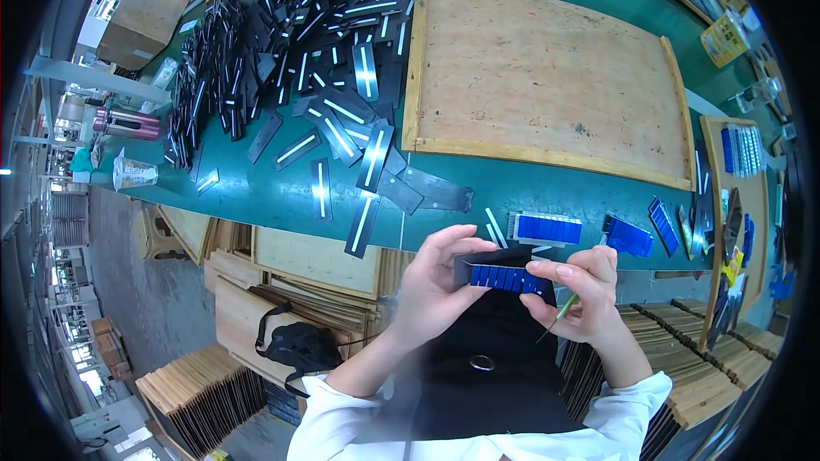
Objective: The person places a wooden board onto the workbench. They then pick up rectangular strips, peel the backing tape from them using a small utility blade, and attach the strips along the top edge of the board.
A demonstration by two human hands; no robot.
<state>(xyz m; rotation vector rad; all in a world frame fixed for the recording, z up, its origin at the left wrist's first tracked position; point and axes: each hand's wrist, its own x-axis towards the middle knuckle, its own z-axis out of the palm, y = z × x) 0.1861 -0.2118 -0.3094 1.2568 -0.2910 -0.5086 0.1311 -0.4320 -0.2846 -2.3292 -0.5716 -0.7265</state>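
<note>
Green worktop [248, 191] ahead: at its near edge, left hand [438, 288] and right hand [591, 297] pinch a blue segmented strip [500, 279], the right also gripping a green tool [567, 306]. Beyond lie blue pieces [548, 230], then a wooden tray [547, 77] and heaped black strips [226, 55]

We look down on a smooth green tabletop [265, 196]. Over its far left we see a broad heap of flat black strips with pale stripes [325, 43]; some lie loose on our side of it, one jutting past the front edge. Right of the heap we find a flat tan wooden board with raised timber edges [547, 77]. Between that board and the front edge lie thin white strips [496, 228] and a ridged blue rectangular block [549, 230]. Near the left end we spot a clear plastic cup [134, 173].
</note>
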